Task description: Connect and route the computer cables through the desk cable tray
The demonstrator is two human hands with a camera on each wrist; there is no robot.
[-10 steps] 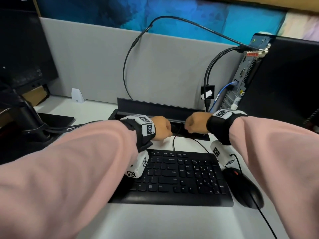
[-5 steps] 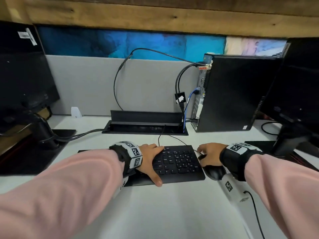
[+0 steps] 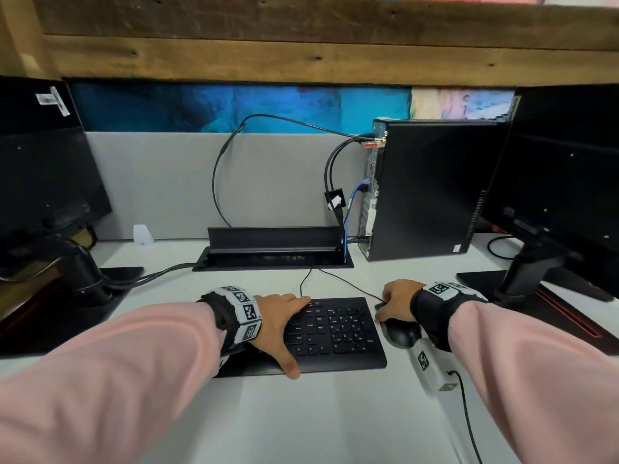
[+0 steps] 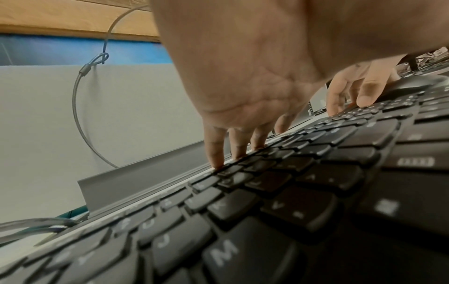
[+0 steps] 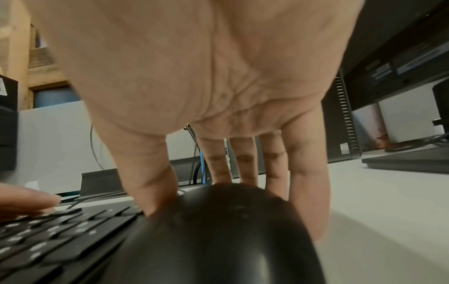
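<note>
The black cable tray (image 3: pixel 201 261) is sunk in the white desk, its lid (image 3: pixel 273 237) raised at the back. Thin keyboard cable (image 3: pixel 303 279) and mouse cable (image 3: pixel 348 283) run from its front edge. My left hand (image 3: pixel 278 316) lies flat on the black keyboard (image 3: pixel 338 333), straight fingers (image 4: pixel 216 149) touching the far keys, thumb at the near edge. My right hand (image 3: pixel 397 296) holds the black mouse (image 3: pixel 400 333); the thumb (image 5: pixel 150 182) and little finger clasp the sides of the mouse (image 5: pixel 230 230). Black and blue cables (image 3: pixel 351 202) drop from the computer tower (image 3: pixel 432 189) into the tray's right end.
A black monitor (image 3: pixel 43 169) stands at the left, and cables (image 3: pixel 160 272) run from its stand to the tray. Another monitor (image 3: pixel 566 169) stands at the right beside the tower. A grey partition (image 3: pixel 160 182) closes off the desk's back. A wrist-camera cable (image 3: pixel 467 410) trails over the near desk.
Both hands left the tray's opening and drew back, the left onto the keyboard and the right onto the mouse. In the last half second they have hardly moved.
</note>
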